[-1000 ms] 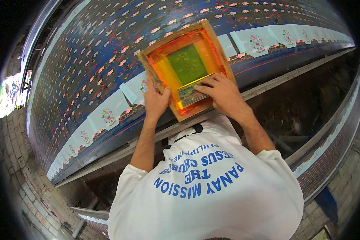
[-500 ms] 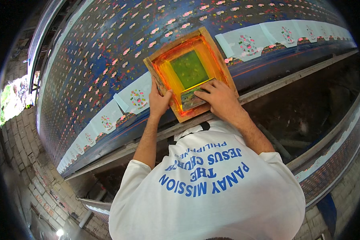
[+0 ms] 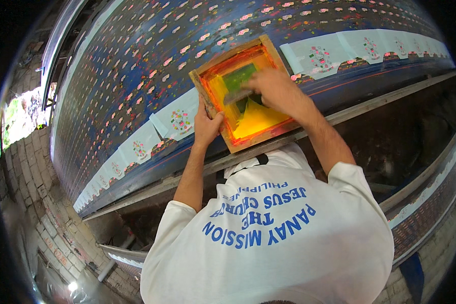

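A wooden screen-printing frame [image 3: 227,54] lies on the long printing table, over the row of pale fabric pieces. Inside it, the mesh has a green stencil area [image 3: 233,78] and yellow ink [image 3: 263,120] spread toward the near end; orange-red stains line the walls. My left hand [image 3: 207,125] grips the frame's left side, thumb on top of the rail. Over the mesh, my right hand [image 3: 278,91] is closed round a flat squeegee [image 3: 236,96], blurred by motion. Its blade is tilted across the middle of the screen, and my fingers hide part of it.
Pale fabric pieces with printed motifs lie to the right [image 3: 319,60] and left [image 3: 180,120] of the frame. The dark table [image 3: 137,55] carries many small pink-and-white prints. A wooden rail [image 3: 380,105] runs along its near edge. Brick paving [image 3: 35,187] shows at left.
My right hand has pushed the squeegee from the near end of the screen toward its far part. Yellow ink now shows where the blade was. My left hand keeps its grip on the frame.
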`<state>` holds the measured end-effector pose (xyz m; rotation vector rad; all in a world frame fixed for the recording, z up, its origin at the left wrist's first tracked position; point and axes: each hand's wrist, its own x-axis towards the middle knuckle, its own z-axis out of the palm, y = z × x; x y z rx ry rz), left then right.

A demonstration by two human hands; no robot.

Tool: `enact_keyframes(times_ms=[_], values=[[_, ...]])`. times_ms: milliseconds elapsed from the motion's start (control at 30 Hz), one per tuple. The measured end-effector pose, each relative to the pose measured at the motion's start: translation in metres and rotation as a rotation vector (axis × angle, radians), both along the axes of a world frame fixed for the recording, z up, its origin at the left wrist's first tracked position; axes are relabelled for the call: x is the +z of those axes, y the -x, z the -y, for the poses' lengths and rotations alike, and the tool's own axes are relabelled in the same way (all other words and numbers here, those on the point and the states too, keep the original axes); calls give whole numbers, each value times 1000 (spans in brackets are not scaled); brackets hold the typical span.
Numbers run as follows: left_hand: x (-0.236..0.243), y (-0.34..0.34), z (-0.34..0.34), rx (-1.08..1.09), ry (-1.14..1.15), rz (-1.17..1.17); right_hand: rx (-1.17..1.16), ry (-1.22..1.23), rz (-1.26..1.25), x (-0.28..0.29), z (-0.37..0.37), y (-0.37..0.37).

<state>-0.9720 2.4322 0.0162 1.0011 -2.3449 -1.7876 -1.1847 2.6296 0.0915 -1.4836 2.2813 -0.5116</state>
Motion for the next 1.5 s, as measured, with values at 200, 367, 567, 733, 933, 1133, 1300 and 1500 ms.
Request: enact_keyframes(times_ms=[200,367,567,733,933,1133,1300,1500], values=[[-5,-6,3,-4,79,7,-58,32,-40,-7,33,9],[8,-2,-2,4,33,69,-47,16,-18,-11,-25,-43],[4,-3,4,-57,112,154,66,-88,104,2,-33,-46],[6,0,6,-78,98,114,-41,-45,89,-6,40,19],[-8,-4,10,-91,161,60,-87,-55,78,-13,48,17],[-10,-9,6,-82,174,45,-70,-37,15,0,-31,-66],[-15,-6,4,-71,208,55,-71,24,-54,-3,-51,-85],[-9,-5,1,-8,171,60,-63,88,-78,-1,-57,-81]])
